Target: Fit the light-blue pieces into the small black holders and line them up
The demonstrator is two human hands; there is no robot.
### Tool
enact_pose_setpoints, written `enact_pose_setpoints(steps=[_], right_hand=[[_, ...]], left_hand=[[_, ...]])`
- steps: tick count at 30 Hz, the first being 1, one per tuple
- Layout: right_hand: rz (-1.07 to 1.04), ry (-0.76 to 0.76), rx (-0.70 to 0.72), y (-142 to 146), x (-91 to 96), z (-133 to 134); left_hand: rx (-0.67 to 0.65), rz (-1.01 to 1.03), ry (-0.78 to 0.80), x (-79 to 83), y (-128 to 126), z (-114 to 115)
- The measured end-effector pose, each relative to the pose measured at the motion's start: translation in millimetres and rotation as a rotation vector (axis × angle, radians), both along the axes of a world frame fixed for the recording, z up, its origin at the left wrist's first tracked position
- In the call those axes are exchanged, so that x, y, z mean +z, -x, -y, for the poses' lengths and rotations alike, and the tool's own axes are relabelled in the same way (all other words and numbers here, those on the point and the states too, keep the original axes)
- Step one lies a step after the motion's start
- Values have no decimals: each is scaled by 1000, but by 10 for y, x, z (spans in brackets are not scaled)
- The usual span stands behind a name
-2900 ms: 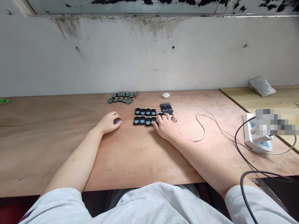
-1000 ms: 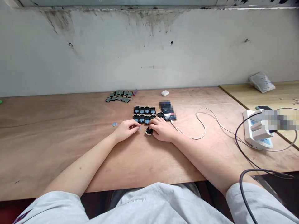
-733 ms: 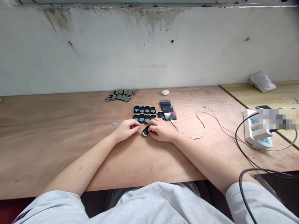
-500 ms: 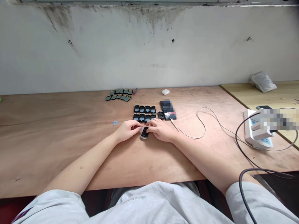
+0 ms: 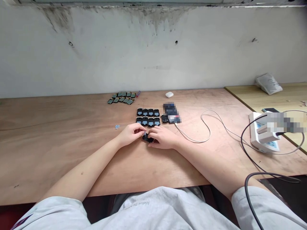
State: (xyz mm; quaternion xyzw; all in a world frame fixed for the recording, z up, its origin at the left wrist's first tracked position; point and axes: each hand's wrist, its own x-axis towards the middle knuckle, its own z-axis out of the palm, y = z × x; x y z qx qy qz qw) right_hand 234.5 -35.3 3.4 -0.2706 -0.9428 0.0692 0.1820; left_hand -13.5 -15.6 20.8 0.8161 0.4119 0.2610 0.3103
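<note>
My left hand (image 5: 130,134) is closed in a pinch, with a small pale bluish piece (image 5: 145,133) at its fingertips. My right hand (image 5: 163,138) curls its fingers around a small black plastic casing (image 5: 145,138), holding it on the table just beside the left fingertips. Part of that casing is hidden under the right fingers. Beyond the hands lie two rows of similar black casings (image 5: 150,112) with light-blue patches inside. Another black casing (image 5: 164,118), with no blue patch visible, lies at their right. Left of my left hand lie small blue pieces (image 5: 117,126).
Small boards with grey-green faces (image 5: 122,99) lie near the wall beside a thin purple-handled tool (image 5: 138,94). A white case (image 5: 169,94) and a phone (image 5: 170,110) on a white cable (image 5: 192,139) are farther right. A white power strip (image 5: 262,137) with cables stands at the right.
My right hand has turned the black casing from nearly upright to more sideways, and its fingers now wrap farther around it. The left hand keeps its pinch in about the same place.
</note>
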Motion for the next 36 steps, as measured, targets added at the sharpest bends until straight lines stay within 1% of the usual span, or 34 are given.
enact_pose_setpoints(steps=[7,14,20,29,32,36], right_hand=[[-76,54,-17,-7,23,-12],[-117,48,0,-11,-13,-37],[-118,44,-6,-14,-25,-48],[-112,43,-4,-8,-21,-50],[-116,44,-6,-9,-23,-50],[-137,57,0,-5,-16,-47]], left_hand=[[-14,-7,65,9,-21,29],[45,-44,73,-23,-61,27],[78,-43,111,-21,-100,69],[77,-73,31,-67,-148,103],[36,-87,-7,-57,-134,109],[-114,-108,-53,-34,-69,100]])
